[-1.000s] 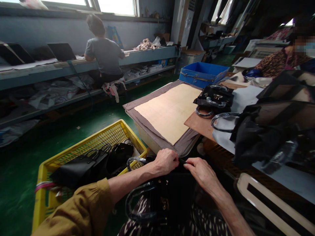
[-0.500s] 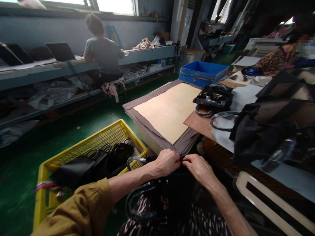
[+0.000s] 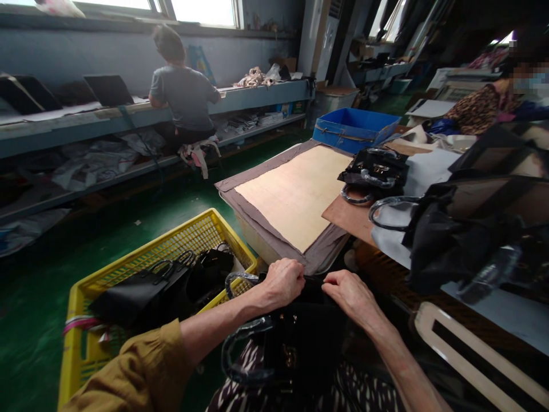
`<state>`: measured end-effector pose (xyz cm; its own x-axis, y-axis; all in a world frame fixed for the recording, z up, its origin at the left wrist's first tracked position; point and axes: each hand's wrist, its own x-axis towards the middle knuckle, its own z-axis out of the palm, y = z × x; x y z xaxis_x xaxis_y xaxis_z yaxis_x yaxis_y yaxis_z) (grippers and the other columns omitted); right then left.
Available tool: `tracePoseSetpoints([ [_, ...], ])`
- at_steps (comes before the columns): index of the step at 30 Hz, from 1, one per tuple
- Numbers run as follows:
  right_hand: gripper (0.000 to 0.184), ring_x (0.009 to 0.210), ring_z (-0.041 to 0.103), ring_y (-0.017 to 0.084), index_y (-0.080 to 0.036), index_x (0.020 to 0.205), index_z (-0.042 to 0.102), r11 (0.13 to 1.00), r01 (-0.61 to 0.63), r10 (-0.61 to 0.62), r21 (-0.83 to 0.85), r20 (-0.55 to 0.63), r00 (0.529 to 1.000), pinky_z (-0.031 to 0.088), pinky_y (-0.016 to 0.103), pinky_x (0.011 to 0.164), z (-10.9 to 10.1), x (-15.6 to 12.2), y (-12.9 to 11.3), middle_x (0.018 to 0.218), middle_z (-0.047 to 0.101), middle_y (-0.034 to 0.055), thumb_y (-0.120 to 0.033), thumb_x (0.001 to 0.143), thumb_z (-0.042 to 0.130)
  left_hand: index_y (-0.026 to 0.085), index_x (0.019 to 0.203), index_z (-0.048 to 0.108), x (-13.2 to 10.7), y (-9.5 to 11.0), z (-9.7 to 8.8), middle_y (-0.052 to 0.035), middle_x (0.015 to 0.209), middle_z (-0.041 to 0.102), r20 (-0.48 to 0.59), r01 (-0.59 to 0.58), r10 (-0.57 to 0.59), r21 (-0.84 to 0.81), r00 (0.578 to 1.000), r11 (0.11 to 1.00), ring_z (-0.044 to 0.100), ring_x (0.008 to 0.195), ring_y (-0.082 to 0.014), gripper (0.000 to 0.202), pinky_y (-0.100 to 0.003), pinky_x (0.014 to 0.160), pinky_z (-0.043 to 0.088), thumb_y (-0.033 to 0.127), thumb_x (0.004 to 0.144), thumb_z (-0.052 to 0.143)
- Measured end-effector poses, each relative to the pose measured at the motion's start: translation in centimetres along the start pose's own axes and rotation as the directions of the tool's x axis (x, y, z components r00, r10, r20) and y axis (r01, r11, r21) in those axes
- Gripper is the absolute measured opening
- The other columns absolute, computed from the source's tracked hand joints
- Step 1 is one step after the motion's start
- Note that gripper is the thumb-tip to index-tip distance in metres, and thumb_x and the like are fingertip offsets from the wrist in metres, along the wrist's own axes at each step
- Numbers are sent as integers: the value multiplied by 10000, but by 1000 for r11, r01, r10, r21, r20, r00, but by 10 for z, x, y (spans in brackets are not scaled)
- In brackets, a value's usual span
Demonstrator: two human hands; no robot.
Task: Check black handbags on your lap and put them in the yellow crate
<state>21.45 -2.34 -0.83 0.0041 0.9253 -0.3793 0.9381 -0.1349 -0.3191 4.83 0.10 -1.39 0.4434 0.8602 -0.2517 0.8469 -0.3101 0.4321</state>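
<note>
A black handbag (image 3: 309, 337) with gold hardware rests on my lap, its handles (image 3: 246, 349) wrapped in clear plastic and pointing left. My left hand (image 3: 283, 283) is closed at the bag's top edge, fingers curled in. On the other side of that edge, my right hand (image 3: 349, 294) pinches the black material between thumb and fingers. A short gap separates the two hands. Dark material hides what exactly lies between the fingertips.
A yellow crate (image 3: 163, 240) holding black bags stands at left. Ahead is a board-topped bin (image 3: 295, 189), with a blue crate (image 3: 355, 127) behind. More black bags (image 3: 463, 229) lie on the right-hand table. One person (image 3: 182, 94) sits at the far bench; another (image 3: 476, 109) is at right.
My hands have moved apart along the bag's top edge, the left one shifting left and the right one slightly right. The bag stays on my lap.
</note>
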Motion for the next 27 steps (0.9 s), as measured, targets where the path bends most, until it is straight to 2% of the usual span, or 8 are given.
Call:
tracePoseSetpoints([
  [7, 222, 682, 590, 159, -250, 696, 666, 1000, -13, 13, -22, -1, 1000, 319, 236, 543, -1, -4, -1, 683, 646, 14, -281, 736, 449, 179, 667, 634, 4, -3, 11, -45, 656, 627, -71, -16, 16, 0, 997, 1000, 564, 637, -186, 168, -250, 544, 366, 202, 668, 467],
  [11, 211, 756, 607, 213, -243, 727, 669, 998, -30, 29, -52, -15, 999, 337, 272, 579, 0, -4, -5, 763, 672, 51, -286, 742, 463, 173, 633, 619, 5, -7, 15, -31, 605, 599, -105, -49, 48, -9, 993, 999, 526, 580, -155, 160, -237, 506, 307, 195, 656, 463],
  [15, 262, 904, 585, 283, -231, 946, 654, 998, -19, 18, -51, -29, 999, 363, 322, 654, 3, 0, -9, 962, 665, 107, -292, 736, 512, 168, 610, 606, 5, -6, 17, -21, 575, 576, -107, -77, 74, -32, 992, 996, 481, 537, -132, 149, -234, 484, 265, 183, 646, 461],
  [18, 307, 981, 560, 237, -277, 1018, 636, 998, 67, -67, 12, 20, 998, 370, 298, 731, 4, 6, -12, 1032, 657, 55, -261, 734, 522, 168, 599, 594, 5, -4, 18, -15, 565, 562, -101, -87, 83, -41, 991, 995, 458, 524, -126, 138, -237, 485, 257, 178, 645, 465],
  [21, 204, 900, 581, 171, -287, 832, 683, 982, 157, -167, 108, 92, 982, 370, 235, 713, 4, 11, -11, 873, 686, -15, -246, 726, 513, 166, 587, 576, 5, -3, 18, -11, 556, 543, -84, -92, 88, -42, 993, 995, 453, 529, -128, 130, -240, 495, 265, 172, 658, 467],
  [24, 168, 734, 587, 145, -239, 673, 671, 967, 180, -205, 182, 129, 970, 361, 218, 618, 3, 13, -6, 677, 655, -27, -261, 710, 508, 164, 606, 554, 4, -5, 13, -6, 588, 539, -58, -150, 146, -75, 988, 986, 469, 569, -131, 100, -237, 524, 296, 167, 677, 484],
  [26, 166, 683, 574, 142, -224, 648, 662, 963, 169, -199, 212, 132, 971, 346, 221, 579, 0, 12, -2, 624, 631, -29, -267, 696, 508, 164, 726, 558, 2, -10, 4, -9, 706, 570, -79, -234, 225, -137, 971, 962, 499, 657, -140, 59, -229, 575, 338, 189, 675, 541],
  [27, 166, 680, 570, 145, -221, 650, 663, 962, 160, -191, 222, 129, 973, 340, 223, 571, -2, 11, 0, 619, 628, -29, -270, 691, 509, 164, 814, 551, 1, -14, -2, -18, 790, 580, -102, -259, 245, -167, 964, 951, 511, 720, -152, 167, -230, 611, 357, 219, 661, 589],
])
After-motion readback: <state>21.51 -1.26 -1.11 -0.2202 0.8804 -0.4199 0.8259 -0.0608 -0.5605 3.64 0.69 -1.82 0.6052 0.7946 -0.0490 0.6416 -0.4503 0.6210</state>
